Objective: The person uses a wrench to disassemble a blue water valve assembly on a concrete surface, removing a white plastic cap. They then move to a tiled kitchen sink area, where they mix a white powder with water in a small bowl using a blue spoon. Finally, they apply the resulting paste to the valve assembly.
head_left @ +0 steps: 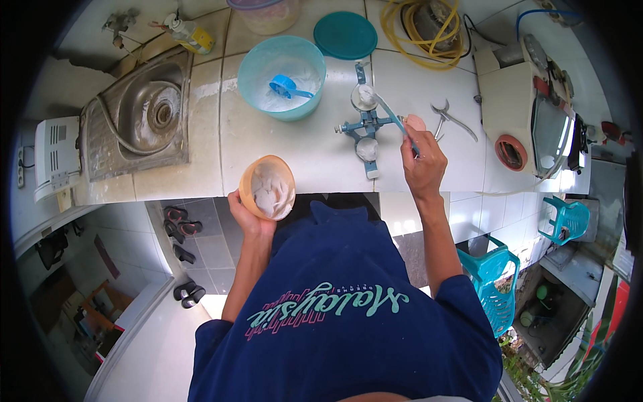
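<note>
My left hand (252, 220) is closed around an orange mixing bowl (249, 189), tilted at the counter's front edge, with white plaster-like paste (273, 190) inside. Between the fingers of my right hand (424, 162) is a spatula (388, 109). Its tip reaches a mound of white paste (366, 96) on the far end of a blue metal hinged frame (370, 121), which looks like a dental articulator. Another white lump (366, 149) sits on the frame's near end. Partly behind my right fingers lies a pink piece (416, 122); its exact kind is unclear.
Pliers (457, 123) lie right of my hand. A turquoise tub (284, 112) of white powder holds a blue scoop (284, 86); a green lid (345, 35) lies behind. A sink (161, 115) is left, a coiled yellow hose (395, 27) back right, a glass-fronted box (512, 100) right.
</note>
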`<state>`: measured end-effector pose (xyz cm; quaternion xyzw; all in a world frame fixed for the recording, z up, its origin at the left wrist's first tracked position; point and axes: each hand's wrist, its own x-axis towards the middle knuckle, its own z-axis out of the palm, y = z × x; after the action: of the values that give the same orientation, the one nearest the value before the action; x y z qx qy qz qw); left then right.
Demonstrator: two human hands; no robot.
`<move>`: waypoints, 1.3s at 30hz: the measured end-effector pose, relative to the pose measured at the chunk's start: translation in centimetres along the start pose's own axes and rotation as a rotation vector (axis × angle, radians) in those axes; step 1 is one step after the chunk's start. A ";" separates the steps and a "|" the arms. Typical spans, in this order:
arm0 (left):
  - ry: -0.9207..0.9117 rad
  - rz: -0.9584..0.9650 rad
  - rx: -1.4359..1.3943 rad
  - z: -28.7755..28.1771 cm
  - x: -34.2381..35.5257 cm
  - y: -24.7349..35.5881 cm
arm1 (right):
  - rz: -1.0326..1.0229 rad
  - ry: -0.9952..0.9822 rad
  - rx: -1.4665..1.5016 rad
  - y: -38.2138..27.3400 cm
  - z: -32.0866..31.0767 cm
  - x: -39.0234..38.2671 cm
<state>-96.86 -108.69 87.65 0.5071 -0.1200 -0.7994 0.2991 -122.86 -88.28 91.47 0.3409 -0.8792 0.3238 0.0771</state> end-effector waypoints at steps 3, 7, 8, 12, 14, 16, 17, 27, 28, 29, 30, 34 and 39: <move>0.002 0.004 -0.002 0.2 -0.1 0.0 | 0.015 0.025 0.016 -0.4 -0.3 -0.4; -0.015 0.004 0.004 0.0 0.0 0.0 | 0.017 -0.002 0.022 0.4 0.1 -0.6; -0.012 0.002 0.001 0.2 -0.1 0.0 | 0.018 0.026 0.032 0.2 0.0 -0.6; -0.009 -0.004 -0.001 0.3 -0.3 -0.1 | 0.009 0.035 0.014 0.1 -0.2 -0.5; -0.013 -0.004 -0.004 0.1 -0.2 -0.1 | 0.019 0.029 0.022 0.0 -0.2 -0.5; -0.020 -0.002 -0.013 0.1 -0.1 -0.2 | 0.050 0.062 0.073 -0.7 -0.4 -0.4; -0.021 0.000 -0.007 0.0 0.0 -0.3 | 0.043 0.051 0.060 -0.5 -0.3 -0.4; 0.015 0.012 0.005 -0.2 0.2 -0.3 | 0.042 0.019 0.049 0.1 0.1 -0.7; 0.013 0.013 0.009 -0.3 0.2 -0.3 | 0.040 -0.003 0.034 0.3 0.1 -0.8; 0.010 0.007 0.010 -0.2 0.2 -0.3 | 0.044 0.003 0.048 0.1 0.0 -0.8; 0.007 0.001 0.011 0.0 0.0 -0.3 | 0.048 0.009 0.062 -0.4 -0.2 -0.8; 0.021 0.001 0.008 -0.3 0.0 -0.3 | 0.066 -0.022 0.075 -0.6 0.4 -1.2; 0.013 -0.009 -0.003 -0.1 -0.1 -0.2 | 0.023 0.002 0.059 -1.2 0.5 -1.0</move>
<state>-96.86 -108.48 87.58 0.5124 -0.1148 -0.7975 0.2971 -121.33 -88.72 91.35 0.3325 -0.8730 0.3510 0.0641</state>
